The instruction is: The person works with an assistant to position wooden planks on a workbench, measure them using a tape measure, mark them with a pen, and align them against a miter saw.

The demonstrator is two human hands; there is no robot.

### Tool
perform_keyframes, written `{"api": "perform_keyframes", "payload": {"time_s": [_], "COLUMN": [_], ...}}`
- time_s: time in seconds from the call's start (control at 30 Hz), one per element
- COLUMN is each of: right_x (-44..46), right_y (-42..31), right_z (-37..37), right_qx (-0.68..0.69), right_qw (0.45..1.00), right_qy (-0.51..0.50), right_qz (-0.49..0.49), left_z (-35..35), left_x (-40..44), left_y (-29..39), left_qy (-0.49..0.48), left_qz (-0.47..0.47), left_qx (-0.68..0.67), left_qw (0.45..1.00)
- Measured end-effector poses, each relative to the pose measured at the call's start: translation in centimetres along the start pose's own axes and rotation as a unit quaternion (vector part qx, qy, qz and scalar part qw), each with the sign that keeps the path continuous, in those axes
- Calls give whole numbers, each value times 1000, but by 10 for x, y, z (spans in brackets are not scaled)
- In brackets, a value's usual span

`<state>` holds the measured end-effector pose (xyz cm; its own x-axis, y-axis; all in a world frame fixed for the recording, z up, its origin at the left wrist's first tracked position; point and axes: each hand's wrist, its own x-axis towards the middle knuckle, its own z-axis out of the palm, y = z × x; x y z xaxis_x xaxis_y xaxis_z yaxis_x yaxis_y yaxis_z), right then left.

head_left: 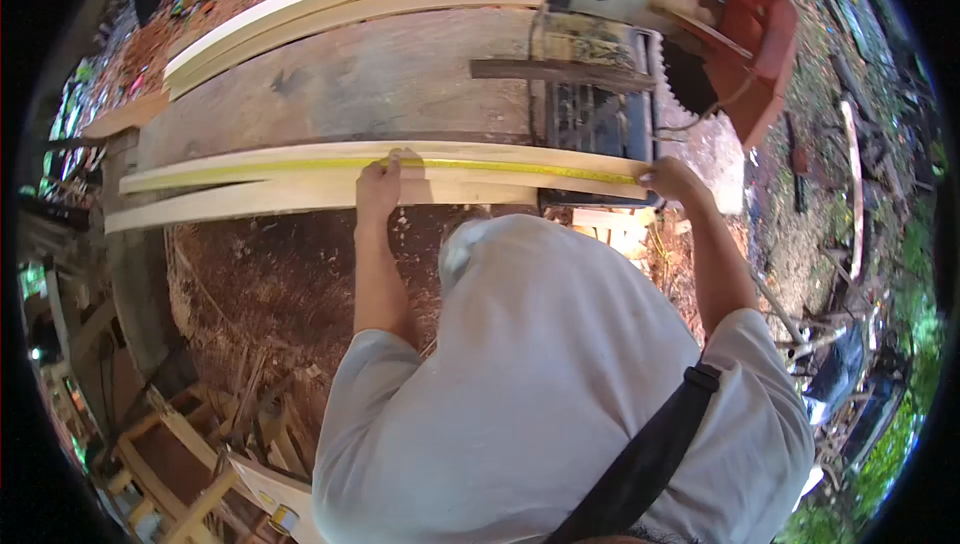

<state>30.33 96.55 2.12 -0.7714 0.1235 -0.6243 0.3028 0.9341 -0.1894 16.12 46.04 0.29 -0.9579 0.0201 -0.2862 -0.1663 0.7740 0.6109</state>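
A yellow tape measure [500,167] is stretched lengthwise along a pale wooden plank [300,153]. My left hand [378,186] is closed at the middle of the plank, its fingers pressed round the tape. At the plank's right end, my right hand [676,182] pinches the end of the tape. A second pale plank [215,206] lies along the near side of the first, and a narrow gap opens between them toward the left. Both planks rest on the workbench [330,74].
A red power saw [765,54] with a toothed blade [688,74] stands at the far right. Stacked boards [350,6] lie along the bench's back edge. A dark wooden strip [560,74] crosses the saw base. Sawdust [265,284] and scrap wood [180,434] cover the ground.
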Motion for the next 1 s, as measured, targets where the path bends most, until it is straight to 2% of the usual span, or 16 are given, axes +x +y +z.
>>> {"api": "perform_keyframes", "payload": {"time_s": [0.03, 0.1, 0.13, 0.17, 0.2, 0.3, 0.37, 0.43, 0.5, 0.53, 0.57, 0.63, 0.73, 0.83, 0.9, 1.0], "right_x": [9, 18, 16, 12, 2, 10, 18, 20, 17, 14, 30, 21, 13, 10, 10, 12], "right_y": [11, 23, 16, 11, 4, 15, 15, 30, 23, 14, 32, 21, 12, 8, 7, 5], "right_z": [10, 20, 15, 10, 4, 15, 25, 31, 26, 16, 35, 23, 16, 13, 13, 11], "right_qx": [-6, -28, 61, 54, 145, 107, 110, 98, 113, 124, 117, 105, 133, 92, 93, 98], "right_qw": [1000, 996, 997, 998, 988, 993, 994, 987, 993, 992, 993, 994, 990, 995, 995, 994], "right_qy": [9, 26, -22, -6, -8, 36, 23, 80, 37, -9, 3, 11, 12, 37, 32, 31], "right_qz": [-26, -84, -31, 16, 52, -14, 8, -104, -26, 10, -3, 16, 48, 11, 19, 38], "left_z": [-3, 7, 8, 12, 15, 6, 2, 25, 19, 14, 9, 7, 9, 9, 14, 29], "left_x": [6, 22, 17, 12, 12, 9, 11, 37, 32, 25, 18, 14, 16, 15, 17, 12], "left_y": [-21, -42, -39, -33, -30, -12, -26, -64, -54, -39, -27, -21, -18, -10, -12, -12], "left_qy": [5, 21, 31, 37, 24, -15, -48, -48, -51, -47, -41, -51, -24, 2, 6, 92], "left_qz": [-8, -35, -18, 3, -35, -81, -87, 169, 143, 51, -50, -95, -128, -150, -147, -105], "left_qx": [-43, 58, 20, -21, -23, -22, -14, 139, 73, -29, -125, -199, -212, -206, -181, -236], "left_qw": [999, 997, 999, 999, 999, 996, 995, 975, 986, 997, 990, 974, 969, 967, 972, 962]}}
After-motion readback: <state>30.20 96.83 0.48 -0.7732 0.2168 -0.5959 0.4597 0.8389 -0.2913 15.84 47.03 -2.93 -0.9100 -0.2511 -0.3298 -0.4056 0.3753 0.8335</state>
